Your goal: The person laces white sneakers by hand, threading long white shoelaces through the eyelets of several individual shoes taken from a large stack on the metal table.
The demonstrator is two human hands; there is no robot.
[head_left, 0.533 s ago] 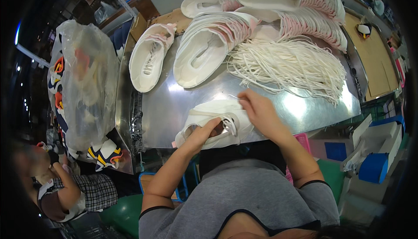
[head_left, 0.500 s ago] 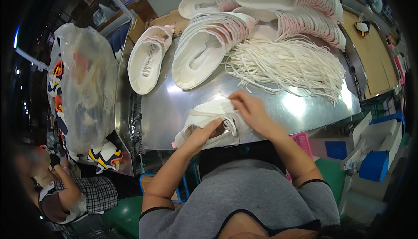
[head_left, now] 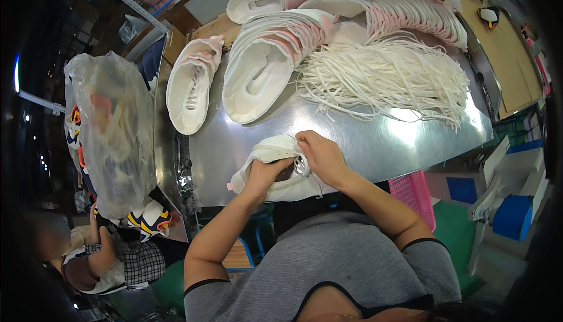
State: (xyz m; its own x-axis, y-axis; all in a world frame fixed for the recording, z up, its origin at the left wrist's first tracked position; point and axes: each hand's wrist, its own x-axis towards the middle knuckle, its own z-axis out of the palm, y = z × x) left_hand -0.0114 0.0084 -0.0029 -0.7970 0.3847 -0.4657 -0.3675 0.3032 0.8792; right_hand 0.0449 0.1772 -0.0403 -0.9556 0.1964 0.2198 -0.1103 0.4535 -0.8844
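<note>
A white shoe upper (head_left: 280, 144) lies near the front edge of the metal table, its opening facing up. My left hand (head_left: 265, 176) grips it, the fingers reaching into the opening and partly hidden there. Over the far right side of the upper, my right hand (head_left: 321, 157) is closed in a pinch by the lacing edge. What its fingertips hold is too small to make out. A loop of white shoelace (head_left: 300, 167) shows at the opening, between the two hands.
A heap of white laces (head_left: 387, 82) lies beyond my right hand. Nested rows of white uppers (head_left: 258, 82) fill the table's back, with a single laced upper (head_left: 190, 90) at the left. A plastic-wrapped bundle (head_left: 114, 134) stands further left, near a co-worker (head_left: 117, 257). A pink basket (head_left: 413, 196) is below right.
My left fingers have gone deeper into the upper's opening. My right hand has shifted slightly left and down and closed to a pinch at the lacing edge. The view has shifted slightly.
</note>
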